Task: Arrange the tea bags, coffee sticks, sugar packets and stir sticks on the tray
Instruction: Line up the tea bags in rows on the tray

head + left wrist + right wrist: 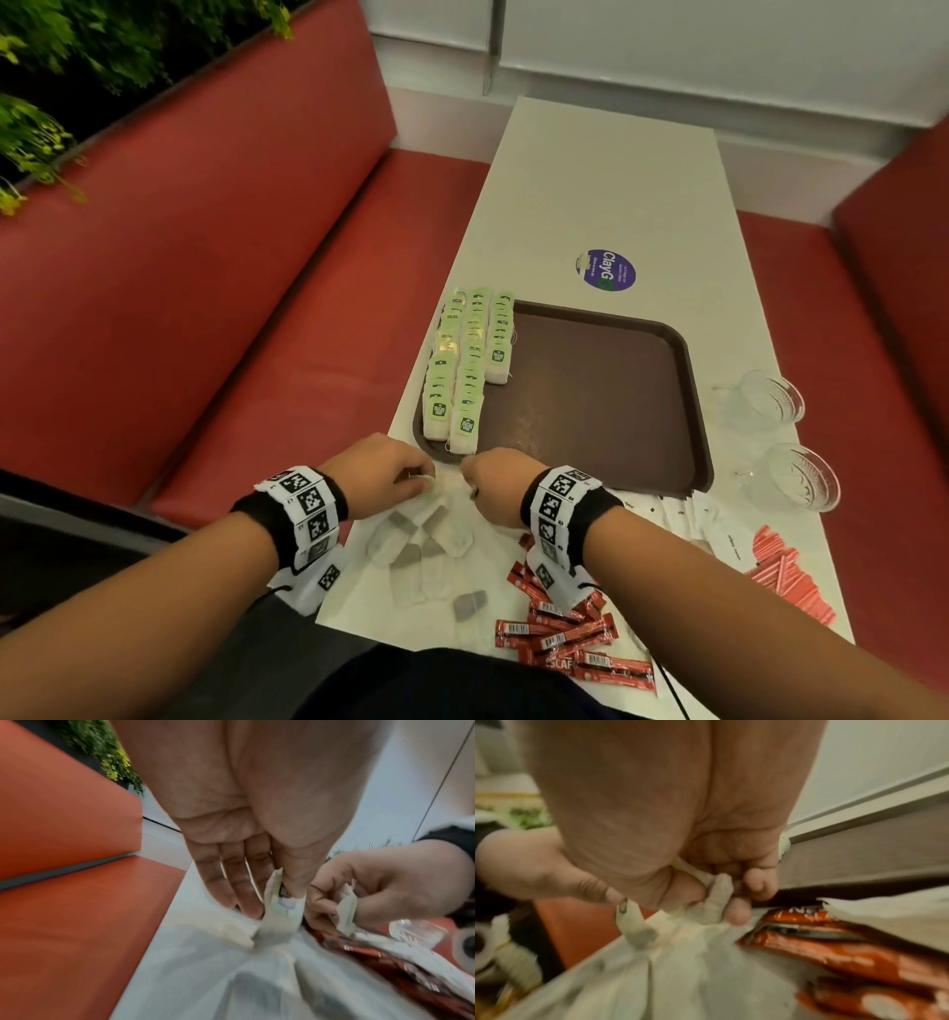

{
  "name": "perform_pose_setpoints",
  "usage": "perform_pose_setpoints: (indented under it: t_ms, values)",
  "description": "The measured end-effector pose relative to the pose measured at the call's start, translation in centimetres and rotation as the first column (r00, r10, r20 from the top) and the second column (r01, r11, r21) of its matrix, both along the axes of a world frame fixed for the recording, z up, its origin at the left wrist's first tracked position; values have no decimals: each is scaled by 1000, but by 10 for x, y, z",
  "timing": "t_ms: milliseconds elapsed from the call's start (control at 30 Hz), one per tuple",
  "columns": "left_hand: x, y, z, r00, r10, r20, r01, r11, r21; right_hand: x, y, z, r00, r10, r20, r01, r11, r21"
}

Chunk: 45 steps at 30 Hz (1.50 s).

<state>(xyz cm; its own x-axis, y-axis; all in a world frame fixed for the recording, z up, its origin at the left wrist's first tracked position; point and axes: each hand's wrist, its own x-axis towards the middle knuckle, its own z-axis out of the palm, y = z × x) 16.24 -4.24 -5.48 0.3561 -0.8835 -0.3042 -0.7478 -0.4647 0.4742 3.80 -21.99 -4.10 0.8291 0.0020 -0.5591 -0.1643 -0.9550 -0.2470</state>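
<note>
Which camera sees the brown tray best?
The head view: the whole tray shows, tea bags lined along its left side. The right wrist view catches only its near rim; the left wrist view shows none.

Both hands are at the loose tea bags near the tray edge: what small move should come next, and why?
Probably lift the pinched tea bags onto the tray, extending the shortest row; both hands, left hand and right hand, already grip one.

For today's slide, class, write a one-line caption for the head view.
Both hands, left hand and right hand, pick tea bags beside a brown tray lined with tea bag rows.
</note>
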Motion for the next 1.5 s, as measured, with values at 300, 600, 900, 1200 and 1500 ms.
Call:
perform_pose_setpoints:
  t_ms: [300, 600, 900, 1200, 1500]
  values:
    - [6, -29, 22, 987, 124, -107, -144, 969, -202, -6, -33, 16, 878, -430, 212, 324, 858, 398]
    - [0, -67, 46, 985, 92, -146, -141, 918, -370, 1, -42, 6, 808, -507, 301, 278, 778, 563]
    - [14, -103, 30, 921, 285, -266, -345, 914, -215, 5, -64, 5, 691, -659, 297, 405, 694, 596]
    - [60, -167, -1, 867, 478, -140, -492, 866, -89, -2, -76, 11, 651, -735, 192, 521, 616, 591]
    - [64, -194, -14, 870, 494, 13, -493, 870, -22, -15, -91, 12, 650, -730, 211, 526, 633, 568]
